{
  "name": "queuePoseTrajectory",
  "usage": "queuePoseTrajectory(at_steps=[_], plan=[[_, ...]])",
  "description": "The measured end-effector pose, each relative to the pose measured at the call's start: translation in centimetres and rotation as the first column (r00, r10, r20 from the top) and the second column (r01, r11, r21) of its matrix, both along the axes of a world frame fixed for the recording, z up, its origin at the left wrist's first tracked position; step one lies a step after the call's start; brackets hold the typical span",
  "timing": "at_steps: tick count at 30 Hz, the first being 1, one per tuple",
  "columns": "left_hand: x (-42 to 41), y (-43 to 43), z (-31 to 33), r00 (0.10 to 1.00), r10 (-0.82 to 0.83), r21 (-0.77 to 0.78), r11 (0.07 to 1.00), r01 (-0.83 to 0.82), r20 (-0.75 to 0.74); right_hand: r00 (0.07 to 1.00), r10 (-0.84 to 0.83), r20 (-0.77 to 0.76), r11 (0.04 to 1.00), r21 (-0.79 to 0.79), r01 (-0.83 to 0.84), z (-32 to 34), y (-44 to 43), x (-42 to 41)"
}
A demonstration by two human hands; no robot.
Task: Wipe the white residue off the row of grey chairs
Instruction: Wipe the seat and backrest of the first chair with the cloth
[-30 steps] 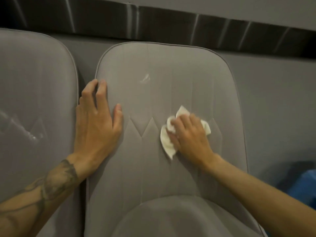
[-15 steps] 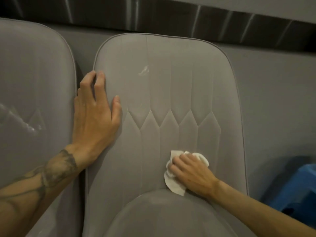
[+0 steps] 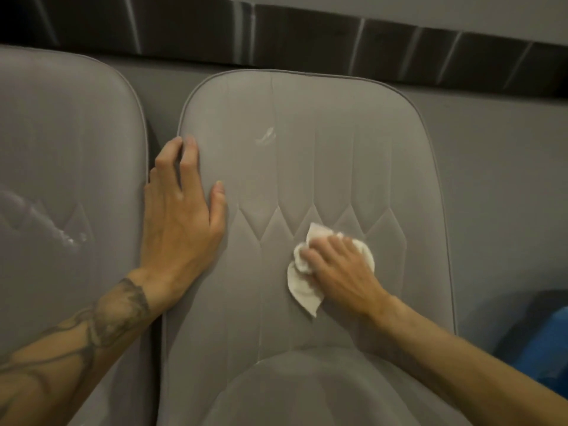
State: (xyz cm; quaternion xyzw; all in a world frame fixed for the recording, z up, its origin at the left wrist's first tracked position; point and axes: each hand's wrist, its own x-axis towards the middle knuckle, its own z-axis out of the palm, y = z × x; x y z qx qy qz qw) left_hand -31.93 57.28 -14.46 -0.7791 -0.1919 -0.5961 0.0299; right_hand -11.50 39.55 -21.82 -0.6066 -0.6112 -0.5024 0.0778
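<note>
The grey upholstered chair (image 3: pixel 338 142) fills the middle of the frame, its stitched backrest facing the room and its seat cushion (image 3: pixel 307 392) rounding out at the bottom edge. At centre right, the right hand (image 3: pixel 338 269) sits low on that backrest, just under the diamond stitching. Its fingers are curled over a crumpled white paper tissue (image 3: pixel 302 290) and press it against the fabric. A loose tail of the tissue pokes out below and to the left of the knuckles.

At centre left, the left hand (image 3: pixel 181 216) lies flat on the left side of the same backrest. Its fingers are straight and relaxed and grip nothing, with the fingertips up at the piped edge and the thumb spread towards the middle. A dark tattoo (image 3: pixel 116 309) wraps the forearm at lower left.

A small white residue smear (image 3: pixel 265 137) shows high on the backrest, above and left of the tissue and well apart from it. A second grey chair (image 3: pixel 61 133) stands just beside, at the left of the frame, with a longer streak of white residue (image 3: pixel 46 222) across its backrest.

Behind both chairs is a plain grey wall (image 3: pixel 498 179), and a dark glossy band (image 3: pixel 307 32) runs along the top. A blurred blue object (image 3: pixel 544 348) sits in the lower right corner.
</note>
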Motion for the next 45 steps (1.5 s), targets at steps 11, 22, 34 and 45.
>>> queuePoseTrajectory(at_steps=[11,22,34,45], plan=[[0.0,0.0,0.0,1.0,-0.012,-0.017,1.0,0.012,0.009,0.969,0.081,-0.233,0.93,0.367,0.01,8.2,5.0,-2.2],[-0.2,-0.3,0.1,0.999,-0.035,-0.032,0.999,0.035,0.01,0.944,0.111,-0.312,0.818,0.568,0.091,15.9,9.1,-2.1],[-0.1,-0.3,0.1,1.0,-0.012,-0.02,1.0,0.013,0.011,0.964,0.035,-0.263,0.91,0.407,0.078,1.8,4.8,-1.9],[0.0,-0.4,0.1,1.0,0.001,-0.02,1.0,-0.001,0.006,0.986,0.156,0.058,0.985,-0.086,-0.151,-4.0,2.3,-1.5]])
